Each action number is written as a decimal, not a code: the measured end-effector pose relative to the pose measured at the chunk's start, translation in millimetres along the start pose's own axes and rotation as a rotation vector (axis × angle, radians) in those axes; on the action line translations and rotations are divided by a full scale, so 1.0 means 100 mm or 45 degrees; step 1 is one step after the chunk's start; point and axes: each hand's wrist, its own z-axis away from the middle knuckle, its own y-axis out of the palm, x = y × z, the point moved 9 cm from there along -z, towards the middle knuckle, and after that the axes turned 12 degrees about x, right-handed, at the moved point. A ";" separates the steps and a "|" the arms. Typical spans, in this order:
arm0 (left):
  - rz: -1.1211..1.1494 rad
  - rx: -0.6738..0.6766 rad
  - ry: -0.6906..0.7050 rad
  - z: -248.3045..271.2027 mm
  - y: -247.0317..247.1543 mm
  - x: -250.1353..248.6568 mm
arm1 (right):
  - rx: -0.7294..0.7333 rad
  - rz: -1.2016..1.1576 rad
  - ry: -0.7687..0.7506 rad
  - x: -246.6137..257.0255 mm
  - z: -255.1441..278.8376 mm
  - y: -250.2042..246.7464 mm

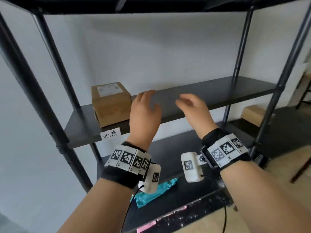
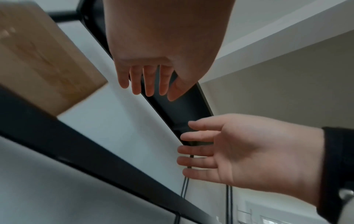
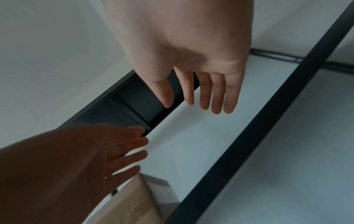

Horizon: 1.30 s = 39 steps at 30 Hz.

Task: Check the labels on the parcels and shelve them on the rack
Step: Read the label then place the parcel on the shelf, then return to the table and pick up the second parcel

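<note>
With one cardboard parcel (image 1: 111, 103) already standing at the left end of the middle shelf (image 1: 218, 95), label up, above the handwritten tag (image 1: 110, 135), both hands hover in front of the shelf holding nothing. The left hand (image 1: 144, 115) and right hand (image 1: 193, 111) are relaxed, fingers extended. The step in hand appears to be fetching the next parcel: the teal mailer (image 1: 154, 192) lies on the shelf below. The person should read its label first, then match it to a tag.

Handwritten "北京" on a paper tag (image 1: 110, 135) at the shelf (image 1: 218, 91) front edge
</note>
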 end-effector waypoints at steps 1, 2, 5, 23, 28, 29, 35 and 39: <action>0.008 0.046 0.011 0.01 0.17 -0.05 | -0.033 0.010 0.024 -0.09 0.06 -0.15; 0.011 0.092 0.021 0.02 0.35 -0.10 | -0.060 0.013 0.050 -0.17 0.13 -0.29; 0.024 0.253 0.046 0.06 0.93 -0.32 | -0.151 0.025 0.129 -0.46 0.34 -0.79; 0.154 0.798 0.067 0.29 4.49 -2.34 | -0.380 0.160 0.452 -2.29 1.24 -4.38; 0.194 0.874 0.009 0.33 5.23 -2.69 | -0.374 0.208 0.546 -2.73 1.35 -5.06; 0.198 0.899 -0.007 0.32 5.37 -2.73 | -0.365 0.213 0.564 -2.83 1.35 -5.17; 0.169 1.002 -0.049 0.07 6.20 -2.87 | -0.300 0.273 0.667 -3.40 1.10 -5.65; 0.194 1.013 -0.071 -0.30 6.74 -2.89 | -0.233 0.356 0.713 -3.77 0.66 -5.96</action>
